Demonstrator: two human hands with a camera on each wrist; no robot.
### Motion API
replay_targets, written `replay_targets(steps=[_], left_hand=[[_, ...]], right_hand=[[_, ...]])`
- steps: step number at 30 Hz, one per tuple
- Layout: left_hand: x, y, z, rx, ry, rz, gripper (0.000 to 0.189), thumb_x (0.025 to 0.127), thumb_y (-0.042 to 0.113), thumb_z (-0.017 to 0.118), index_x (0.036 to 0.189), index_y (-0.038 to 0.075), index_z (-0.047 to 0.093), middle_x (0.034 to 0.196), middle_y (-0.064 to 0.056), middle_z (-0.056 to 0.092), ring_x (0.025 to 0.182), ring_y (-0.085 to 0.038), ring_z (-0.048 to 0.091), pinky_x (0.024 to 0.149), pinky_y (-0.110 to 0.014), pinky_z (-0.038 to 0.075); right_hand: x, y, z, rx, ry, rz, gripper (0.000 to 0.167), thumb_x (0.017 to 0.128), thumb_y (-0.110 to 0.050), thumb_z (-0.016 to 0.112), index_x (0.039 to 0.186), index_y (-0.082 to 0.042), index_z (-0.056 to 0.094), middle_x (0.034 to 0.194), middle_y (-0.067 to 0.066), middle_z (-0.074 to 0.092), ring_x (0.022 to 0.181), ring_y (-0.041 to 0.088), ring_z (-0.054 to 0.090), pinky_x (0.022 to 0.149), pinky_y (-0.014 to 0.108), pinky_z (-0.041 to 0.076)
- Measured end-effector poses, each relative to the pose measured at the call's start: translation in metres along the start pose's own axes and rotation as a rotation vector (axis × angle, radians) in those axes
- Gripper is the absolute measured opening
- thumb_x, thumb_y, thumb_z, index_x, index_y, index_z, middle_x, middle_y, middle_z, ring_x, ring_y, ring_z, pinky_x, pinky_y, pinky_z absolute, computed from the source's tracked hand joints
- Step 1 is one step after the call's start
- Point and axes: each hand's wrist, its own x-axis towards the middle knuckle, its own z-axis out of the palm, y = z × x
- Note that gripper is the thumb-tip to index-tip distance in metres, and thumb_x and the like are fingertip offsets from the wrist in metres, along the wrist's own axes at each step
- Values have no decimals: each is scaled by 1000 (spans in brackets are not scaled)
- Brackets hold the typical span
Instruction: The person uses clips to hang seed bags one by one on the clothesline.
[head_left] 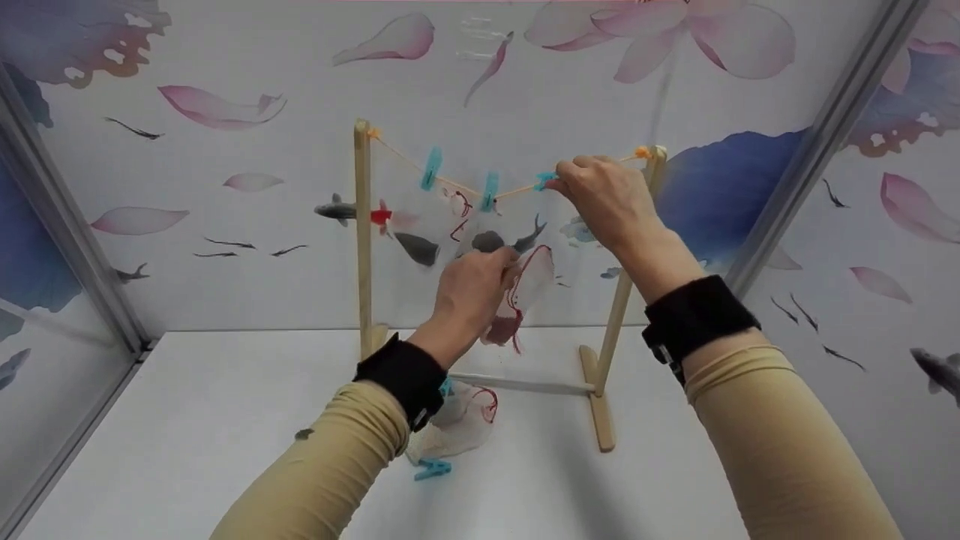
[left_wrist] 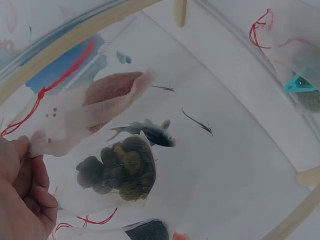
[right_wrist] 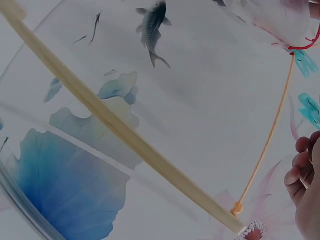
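Note:
My left hand (head_left: 471, 291) pinches the top edge of a white mesh drawstring bag (left_wrist: 65, 120) with reddish-brown contents and a red cord. The bag hangs below the orange string (head_left: 519, 193). Up at the right part of that string, my right hand (head_left: 606, 196) pinches a light blue clothespin (head_left: 547, 181). Two more blue clothespins grip the string to the left: one (head_left: 431, 169) above a bag with dark contents (head_left: 417, 248), the other (head_left: 490, 191) above a bag of brownish lumps (left_wrist: 122, 170). In the right wrist view, the held clothespin (right_wrist: 310, 109) is beside the string.
The string runs between the left wooden post (head_left: 363, 240) and the right wooden post (head_left: 616, 322), with a crossbar (head_left: 525, 385) low between them. On the white table (head_left: 247, 427) lie another mesh bag (head_left: 461, 433), partly behind the left forearm, and a loose blue clothespin (head_left: 433, 469).

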Motion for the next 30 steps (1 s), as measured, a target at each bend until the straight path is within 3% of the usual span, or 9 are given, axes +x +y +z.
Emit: replay_targets(steps=[4,8,15,22,26,30], left_hand=[[17,0,7,5,0,-44,22,102,30,57,104,16,73,78,-5,74,72,-20,70,60,-36,55],[34,-1,11,-1,-11,-99,25,102,33,57,107,18,76,83,-3,76,76,-21,73,64,-36,57],[63,-4,9,8,-58,-185,24,101,32,59,113,21,77,104,-2,78,91,-20,74,74,-36,59],[73,-2,6,-29,30,-194,21,100,29,61,107,20,78,98,-2,78,88,-21,74,70,-36,58],[75,-1,9,-72,73,-168,22,101,29,59,108,14,74,91,-6,78,80,-20,74,67,-33,57],[73,-3,16,-138,65,-141,22,102,28,57,112,11,69,87,-6,77,74,-17,73,64,-30,56]], right_hand=[[10,9,0,83,-71,35,30,100,-28,57,83,-2,55,67,15,54,63,34,56,53,35,38],[18,16,2,127,-142,42,33,102,-27,55,80,-2,52,65,12,47,59,30,48,55,32,30],[30,24,2,141,-314,25,30,103,-28,54,85,-4,59,71,12,56,65,27,52,61,34,38],[32,18,-2,165,-383,-61,26,103,-25,54,91,-4,64,77,12,63,69,25,57,66,35,47],[34,12,-3,83,-439,-107,24,102,-24,55,97,-3,68,84,14,70,75,28,65,74,38,57],[36,8,-2,-46,-494,-138,26,101,-26,58,107,-3,69,93,15,73,83,32,70,79,41,60]])
